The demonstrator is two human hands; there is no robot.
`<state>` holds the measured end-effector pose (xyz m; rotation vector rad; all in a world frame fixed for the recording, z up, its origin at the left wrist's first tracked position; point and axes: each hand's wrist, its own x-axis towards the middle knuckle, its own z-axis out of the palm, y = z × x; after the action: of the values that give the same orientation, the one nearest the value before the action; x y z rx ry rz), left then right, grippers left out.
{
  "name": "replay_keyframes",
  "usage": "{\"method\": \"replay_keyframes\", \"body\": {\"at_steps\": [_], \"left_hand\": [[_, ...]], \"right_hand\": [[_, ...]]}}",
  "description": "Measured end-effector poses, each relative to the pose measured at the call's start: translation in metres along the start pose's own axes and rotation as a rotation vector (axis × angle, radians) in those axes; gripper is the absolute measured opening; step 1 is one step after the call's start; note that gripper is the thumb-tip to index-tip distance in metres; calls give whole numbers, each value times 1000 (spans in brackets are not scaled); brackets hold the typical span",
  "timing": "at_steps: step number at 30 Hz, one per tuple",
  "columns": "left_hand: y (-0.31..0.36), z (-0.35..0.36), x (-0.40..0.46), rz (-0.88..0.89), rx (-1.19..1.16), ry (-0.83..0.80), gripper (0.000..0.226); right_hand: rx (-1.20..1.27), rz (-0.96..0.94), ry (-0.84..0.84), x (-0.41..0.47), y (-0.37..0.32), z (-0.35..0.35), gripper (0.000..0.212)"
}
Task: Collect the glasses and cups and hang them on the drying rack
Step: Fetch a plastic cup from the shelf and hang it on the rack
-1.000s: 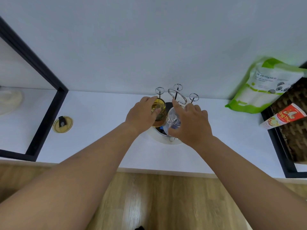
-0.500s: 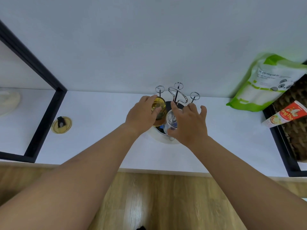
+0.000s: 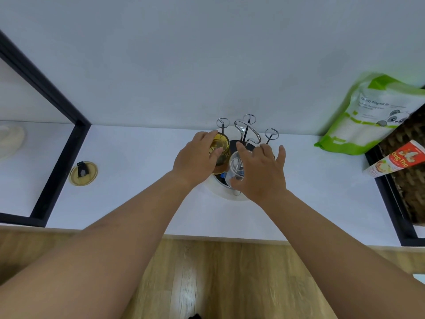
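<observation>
A metal drying rack point(image 3: 247, 132) with ring-topped prongs stands on a round white base point(image 3: 220, 192) at the back of the white counter. My left hand point(image 3: 195, 157) is closed around an amber glass point(image 3: 220, 146), which sits upside down on a left prong. A clear glass point(image 3: 235, 168) rests upside down on a front prong. My right hand point(image 3: 259, 173) hovers just right of it with fingers spread, thumb near the glass's top.
A yellow lid with a black tab point(image 3: 83, 173) lies on the counter to the left. A black frame point(image 3: 59, 157) borders the left side. A green pouch point(image 3: 372, 116), a red-labelled tube point(image 3: 395, 160) and a wicker basket point(image 3: 411, 180) are at the right.
My right hand has opened and let go of the clear glass, leaving it on the prong. My left hand has stayed on the amber glass.
</observation>
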<state>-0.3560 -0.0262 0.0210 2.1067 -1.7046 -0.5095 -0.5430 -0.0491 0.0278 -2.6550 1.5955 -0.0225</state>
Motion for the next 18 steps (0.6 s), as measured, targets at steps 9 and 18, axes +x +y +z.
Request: {"method": "replay_keyframes", "body": {"at_steps": [9, 18], "left_hand": [[2, 1, -5, -17, -20, 3, 54], [3, 0, -6, -18, -14, 3, 54]], "right_hand": [[21, 23, -2, -2, -2, 3, 95], [76, 48, -68, -4, -3, 0, 110]]}}
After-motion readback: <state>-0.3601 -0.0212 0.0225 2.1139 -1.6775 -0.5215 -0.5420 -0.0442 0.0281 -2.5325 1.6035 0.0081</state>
